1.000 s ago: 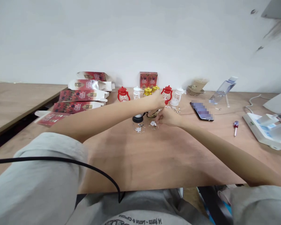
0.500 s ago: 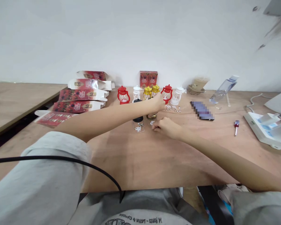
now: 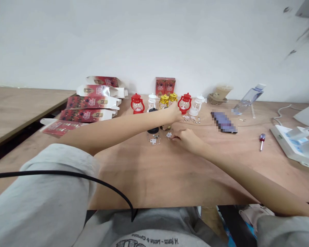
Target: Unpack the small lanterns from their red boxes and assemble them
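Lantern parts are what we have in hand: our left hand (image 3: 173, 113) is stretched out over the gold base (image 3: 166, 127) and the black base (image 3: 152, 130), right beside the red lantern (image 3: 184, 103), fingers curled, though we cannot tell whether they actually grip anything. Our right hand (image 3: 186, 137) rests low on the table (image 3: 149, 171), fingers pinched close at a small white tabbed part (image 3: 169, 135); whether it has hold of it is too small to make out.

Going by the layout, we judge the work partway: a row of lanterns stands whole at the back, another red lantern (image 3: 137, 103), a white lantern (image 3: 151, 101), gold lanterns (image 3: 167, 100) and a further white lantern (image 3: 197, 104). Loose wire clips (image 3: 154, 140) and tiny metal bits (image 3: 191, 118) lie unfitted, and the two bases stand alone.

Further out, flattened red cartons (image 3: 92, 103) sit to the left, two upright red boxes (image 3: 165, 86) behind; their print is too small to read. A red-handled screwdriver (image 3: 261, 139) lies to the right. On our shirt (image 3: 146, 240), upside-down lettering reads roughly "14 fonts – Latin & Cyrillic".
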### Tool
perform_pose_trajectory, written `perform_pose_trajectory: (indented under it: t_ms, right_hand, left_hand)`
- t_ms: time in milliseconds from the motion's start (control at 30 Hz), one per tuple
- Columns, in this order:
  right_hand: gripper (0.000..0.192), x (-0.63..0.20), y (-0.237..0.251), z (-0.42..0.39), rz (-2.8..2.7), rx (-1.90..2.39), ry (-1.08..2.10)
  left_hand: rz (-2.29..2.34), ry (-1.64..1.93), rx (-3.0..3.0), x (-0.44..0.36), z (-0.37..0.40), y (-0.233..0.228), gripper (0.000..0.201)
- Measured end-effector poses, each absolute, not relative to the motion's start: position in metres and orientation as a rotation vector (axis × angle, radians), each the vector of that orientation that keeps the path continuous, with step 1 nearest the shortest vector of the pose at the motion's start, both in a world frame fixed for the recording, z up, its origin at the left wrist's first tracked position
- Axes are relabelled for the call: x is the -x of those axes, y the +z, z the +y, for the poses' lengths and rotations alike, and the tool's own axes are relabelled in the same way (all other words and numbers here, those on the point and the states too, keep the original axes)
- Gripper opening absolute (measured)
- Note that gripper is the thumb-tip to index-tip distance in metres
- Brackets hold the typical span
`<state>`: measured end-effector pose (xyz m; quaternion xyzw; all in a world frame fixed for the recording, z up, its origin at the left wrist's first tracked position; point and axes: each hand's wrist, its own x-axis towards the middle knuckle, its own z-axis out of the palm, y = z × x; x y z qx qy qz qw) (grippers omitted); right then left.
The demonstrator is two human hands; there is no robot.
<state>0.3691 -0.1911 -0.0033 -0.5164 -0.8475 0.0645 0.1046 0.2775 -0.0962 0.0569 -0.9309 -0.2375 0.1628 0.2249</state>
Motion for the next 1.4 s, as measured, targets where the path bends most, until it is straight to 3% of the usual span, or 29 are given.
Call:
perform_pose_trajectory:
  t_ms: [133,300,500,767,933,1033,1167,1400]
  right_hand:
    - [0.021,-0.37,-0.008,-0.193,-2.521,1.618,0.176]
    - [0.015,-0.368,-0.007,-0.191,-2.373,1.543,0.238]
    - [0.014,-0.364,-0.01,-0.172,-2.329,1.406,0.247]
    - [0.016,-0.352,-0.014,-0.17,-2.537,1.357,0.068]
    - [0.015,-0.352,-0.015,-0.171,-2.542,1.348,-0.005]
    - [0.023,-0.356,-0.011,-0.175,-2.48,1.199,-0.169]
    - [0.032,-0.361,0.021,-0.164,-2.391,1.002,-0.389]
    - [0.035,-0.352,0.1,-0.044,-2.128,1.419,-0.589]
  left_hand:
    - [-0.644,0.431,2.585,-0.276,-0.104,0.069,0.024]
    - [-0.489,0.306,2.583,-0.26,-0.11,0.095,0.045]
    - [-0.551,-0.246,2.56,-0.215,-0.13,0.11,0.031]
    - [-0.195,0.017,3.055,-0.173,-0.192,0.03,0.02]
    - [-0.234,-0.055,3.415,-0.168,-0.208,-0.007,0.052]
    - [-0.326,-0.075,3.488,-0.168,-0.205,-0.017,0.06]
    - [-0.424,-0.108,3.466,-0.169,-0.198,-0.022,0.065]
    - [-0.471,-0.153,3.45,-0.167,-0.194,-0.022,0.066]
